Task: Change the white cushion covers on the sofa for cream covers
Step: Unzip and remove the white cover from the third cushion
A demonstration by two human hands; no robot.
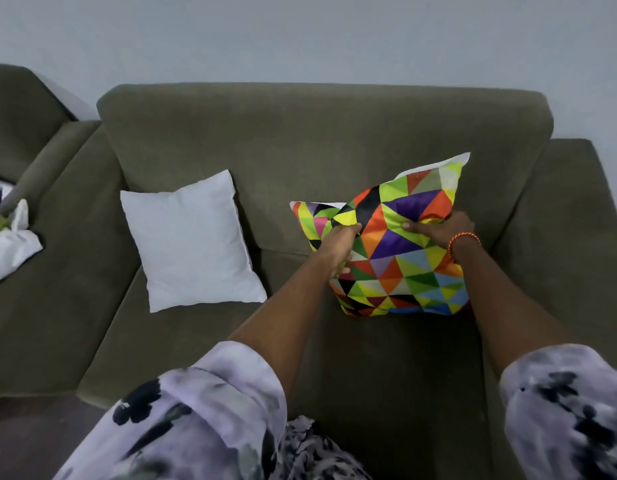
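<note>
A cushion in a multicoloured triangle-pattern cover (400,258) leans against the back of the olive-green sofa (300,133), on the right side of the seat. My left hand (338,249) grips its left edge, fingers curled into the fabric. On the right, my right hand (438,230), with an orange band at the wrist, holds the cushion's upper part, thumb pressed on the front. A plain white cushion (191,242) rests at the left of the seat, apart from both hands.
A heap of white cloth (9,244) lies on the neighbouring sofa seat at the far left, next to its armrest (54,157). Dark floor (30,438) shows at the bottom left. A grey wall (300,36) stands behind the sofa.
</note>
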